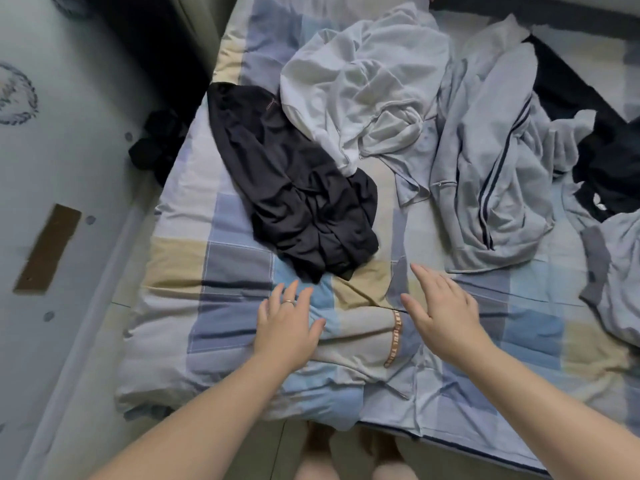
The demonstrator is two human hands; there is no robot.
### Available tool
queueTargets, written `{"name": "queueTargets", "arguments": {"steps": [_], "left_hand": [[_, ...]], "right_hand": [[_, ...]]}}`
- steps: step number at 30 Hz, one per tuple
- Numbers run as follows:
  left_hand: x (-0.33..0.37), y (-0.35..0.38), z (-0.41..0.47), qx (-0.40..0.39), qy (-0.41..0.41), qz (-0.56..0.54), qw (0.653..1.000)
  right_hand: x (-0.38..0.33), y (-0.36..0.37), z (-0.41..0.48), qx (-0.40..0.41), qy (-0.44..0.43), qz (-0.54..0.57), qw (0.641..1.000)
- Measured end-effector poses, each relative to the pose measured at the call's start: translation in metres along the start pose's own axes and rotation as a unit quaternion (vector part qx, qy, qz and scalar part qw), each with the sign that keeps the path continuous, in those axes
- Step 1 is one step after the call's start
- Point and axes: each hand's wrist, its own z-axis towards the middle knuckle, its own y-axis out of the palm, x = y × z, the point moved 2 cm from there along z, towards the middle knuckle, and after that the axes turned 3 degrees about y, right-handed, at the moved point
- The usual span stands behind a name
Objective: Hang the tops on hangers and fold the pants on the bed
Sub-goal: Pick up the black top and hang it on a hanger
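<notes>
A crumpled black garment lies on the plaid bed, just beyond my hands. A white top is heaped behind it and overlaps its far edge. To the right lies a light grey garment with dark stripes. More black clothing and grey fabric sit at the far right. My left hand rests flat on the quilt, fingers spread, a ring on one finger. My right hand hovers open over the quilt, just right of the black garment's near end. No hanger is visible.
A pale cabinet or door surface stands along the left, with a dark bundle in the gap beside the bed. The bed's near edge is just ahead of my feet on a tiled floor.
</notes>
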Motion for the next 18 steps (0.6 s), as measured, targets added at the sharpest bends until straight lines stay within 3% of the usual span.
{"name": "queueTargets", "arguments": {"steps": [4,11,14,18], "left_hand": [[-0.025,0.034,0.082,-0.012,0.0,0.022,1.0],[-0.05,0.088,0.19,-0.002,-0.001,0.073,0.997],[-0.055,0.099,0.21,0.056,-0.012,0.093,0.994],[-0.059,0.101,0.216,0.131,-0.017,0.017,0.991]], "right_hand": [[-0.011,0.051,0.076,-0.033,-0.018,0.013,0.999],[-0.029,0.152,0.179,-0.102,-0.06,-0.065,0.991],[-0.032,0.171,0.207,-0.044,-0.069,-0.091,0.993],[-0.031,0.17,0.227,0.07,-0.088,-0.032,0.993]]}}
